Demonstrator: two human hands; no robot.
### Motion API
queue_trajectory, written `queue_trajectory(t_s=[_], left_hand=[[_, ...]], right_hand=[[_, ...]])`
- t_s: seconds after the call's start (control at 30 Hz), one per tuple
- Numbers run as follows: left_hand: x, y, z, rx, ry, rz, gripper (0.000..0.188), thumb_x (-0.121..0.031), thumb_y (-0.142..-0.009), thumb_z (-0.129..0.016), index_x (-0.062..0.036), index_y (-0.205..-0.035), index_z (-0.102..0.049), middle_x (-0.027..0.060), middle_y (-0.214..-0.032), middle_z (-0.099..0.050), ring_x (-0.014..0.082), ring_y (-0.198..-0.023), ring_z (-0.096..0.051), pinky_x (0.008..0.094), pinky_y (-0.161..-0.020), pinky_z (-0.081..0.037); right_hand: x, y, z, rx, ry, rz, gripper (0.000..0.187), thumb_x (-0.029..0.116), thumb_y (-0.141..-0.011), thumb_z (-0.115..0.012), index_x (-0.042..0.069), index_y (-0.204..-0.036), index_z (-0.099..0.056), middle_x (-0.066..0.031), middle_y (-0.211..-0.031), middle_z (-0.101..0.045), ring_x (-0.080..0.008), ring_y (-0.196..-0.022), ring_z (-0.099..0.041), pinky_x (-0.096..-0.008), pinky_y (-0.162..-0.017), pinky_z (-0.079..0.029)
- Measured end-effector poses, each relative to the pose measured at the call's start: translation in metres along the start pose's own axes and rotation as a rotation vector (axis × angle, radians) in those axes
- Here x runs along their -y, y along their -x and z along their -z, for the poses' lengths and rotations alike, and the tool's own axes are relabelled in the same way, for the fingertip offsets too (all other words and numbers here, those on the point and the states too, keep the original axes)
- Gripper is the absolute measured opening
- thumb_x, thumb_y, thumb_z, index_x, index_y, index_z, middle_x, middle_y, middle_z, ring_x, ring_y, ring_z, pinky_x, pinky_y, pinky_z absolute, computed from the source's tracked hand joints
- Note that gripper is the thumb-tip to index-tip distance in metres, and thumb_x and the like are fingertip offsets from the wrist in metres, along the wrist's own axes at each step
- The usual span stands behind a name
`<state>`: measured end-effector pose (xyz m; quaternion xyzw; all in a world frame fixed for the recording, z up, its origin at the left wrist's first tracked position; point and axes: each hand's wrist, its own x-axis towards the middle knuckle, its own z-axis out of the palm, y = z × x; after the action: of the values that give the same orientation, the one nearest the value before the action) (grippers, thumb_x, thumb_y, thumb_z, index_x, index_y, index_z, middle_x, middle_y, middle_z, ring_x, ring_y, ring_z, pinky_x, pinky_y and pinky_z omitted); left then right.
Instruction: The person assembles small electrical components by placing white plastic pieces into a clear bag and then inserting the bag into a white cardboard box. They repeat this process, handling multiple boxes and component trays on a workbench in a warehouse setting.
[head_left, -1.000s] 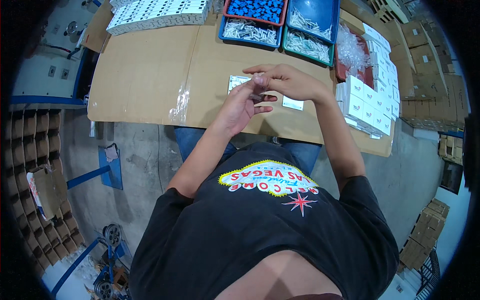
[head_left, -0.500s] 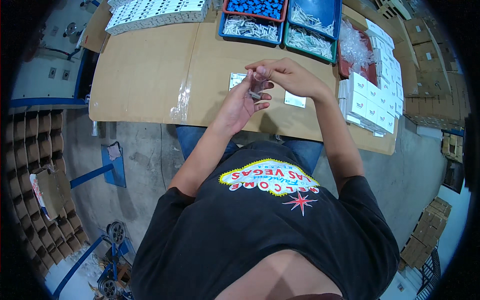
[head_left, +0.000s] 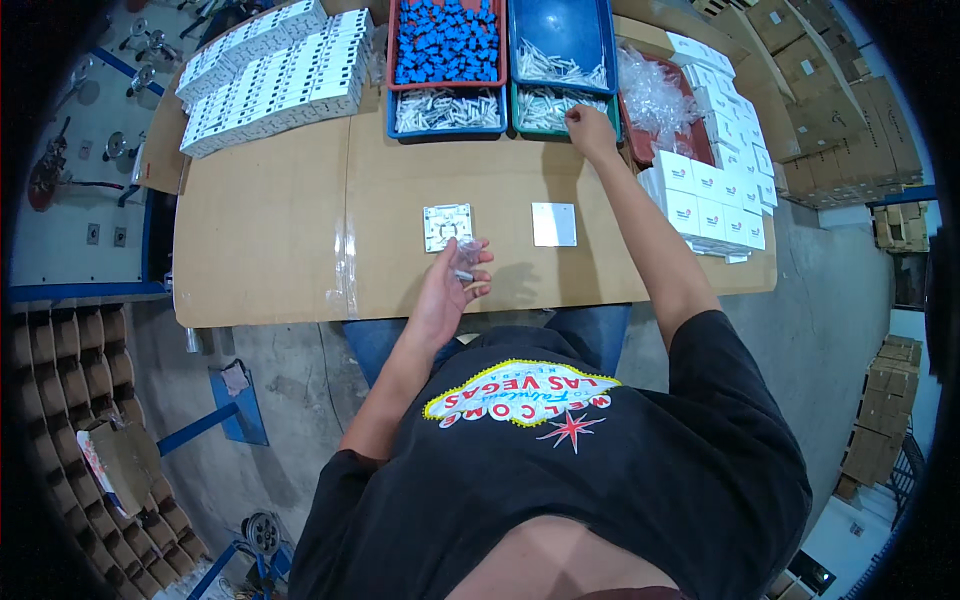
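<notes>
The right hand (head_left: 592, 130) has moved to the green rectangular plastic tray (head_left: 545, 135), its finger closure unclear; the left hand (head_left: 442, 300) still clamps a clear plastic bag (head_left: 467, 254) between fingers.

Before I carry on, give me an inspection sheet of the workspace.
Surface: cardboard sheet, with clear tape near its front edge.
Job's things: clear plastic bag in the left hand; fitted white plate and flat white plate lying apart; green tray holding white pieces.
Clutter: blue pieces in a red tray; white boxes toward both sides.
Hands: left around the bag; right hand at the green tray, its hold unclear.
Cables: nothing seen on the cardboard.
Surroundings: grey floor, brown cartons at right.
</notes>
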<state>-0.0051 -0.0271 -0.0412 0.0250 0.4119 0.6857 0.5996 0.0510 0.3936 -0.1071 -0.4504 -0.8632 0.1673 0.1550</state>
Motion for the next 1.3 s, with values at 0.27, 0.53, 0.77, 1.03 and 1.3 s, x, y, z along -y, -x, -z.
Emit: queue_trajectory(t_s=[0.27, 0.53, 0.77, 1.03, 1.3], left_hand=[[-0.002, 0.006, -0.011, -0.012, -0.054, 0.009, 0.057, -0.053, -0.107, -0.045, -0.0043, -0.134, -0.059, 0.0050, -0.114, -0.064, 0.0141, -0.093, -0.061, 0.0319, -0.087, -0.051], [-0.011, 0.002, -0.010, 0.011, 0.013, -0.004, 0.057, -0.052, -0.107, -0.045, -0.0037, -0.134, -0.059, 0.0057, -0.113, -0.066, 0.0159, -0.094, -0.064, 0.0327, -0.087, -0.052], [-0.016, -0.002, -0.007, 0.031, 0.129, -0.053, 0.056, -0.049, -0.108, -0.043, -0.0023, -0.133, -0.060, 0.0066, -0.113, -0.068, 0.0185, -0.094, -0.068, 0.0330, -0.085, -0.055], [-0.020, -0.011, -0.023, 0.085, 0.117, -0.030, 0.061, -0.055, -0.106, -0.046, -0.0025, -0.131, -0.063, 0.0072, -0.115, -0.070, 0.0175, -0.096, -0.068, 0.0328, -0.085, -0.054], [-0.023, -0.005, -0.032, 0.075, 0.082, -0.042, 0.058, -0.055, -0.105, -0.047, -0.0042, -0.131, -0.062, 0.0078, -0.115, -0.070, 0.0159, -0.095, -0.067, 0.0316, -0.084, -0.053]], right_hand=[[0.006, -0.033, -0.022, 0.144, 0.102, -0.032, 0.023, 0.026, -0.082, -0.070, 0.016, -0.101, -0.079, -0.0143, -0.107, -0.076, -0.0354, -0.103, -0.072, -0.0478, -0.089, -0.057], [-0.005, -0.036, -0.021, -0.051, -0.124, 0.070, 0.021, 0.023, -0.085, -0.071, 0.007, -0.098, -0.076, -0.0169, -0.100, -0.076, -0.0332, -0.091, -0.074, -0.0430, -0.081, -0.058], [0.046, 0.034, 0.035, 0.146, -0.941, -0.004, 0.015, 0.015, -0.097, -0.069, 0.002, -0.106, -0.067, -0.0032, -0.088, -0.072, -0.0062, -0.067, -0.059, -0.0219, -0.058, -0.045], [0.088, 0.128, 0.074, 0.266, -0.978, 0.050, 0.017, 0.011, -0.096, -0.071, 0.006, -0.111, -0.077, 0.0048, -0.078, -0.063, -0.0028, -0.070, -0.053, -0.0210, -0.063, -0.042], [0.137, 0.176, 0.102, 0.547, -1.027, 0.175, 0.015, 0.006, -0.090, -0.076, 0.001, -0.104, -0.071, 0.0022, -0.087, -0.069, -0.0025, -0.081, -0.061, -0.0190, -0.068, -0.047]])
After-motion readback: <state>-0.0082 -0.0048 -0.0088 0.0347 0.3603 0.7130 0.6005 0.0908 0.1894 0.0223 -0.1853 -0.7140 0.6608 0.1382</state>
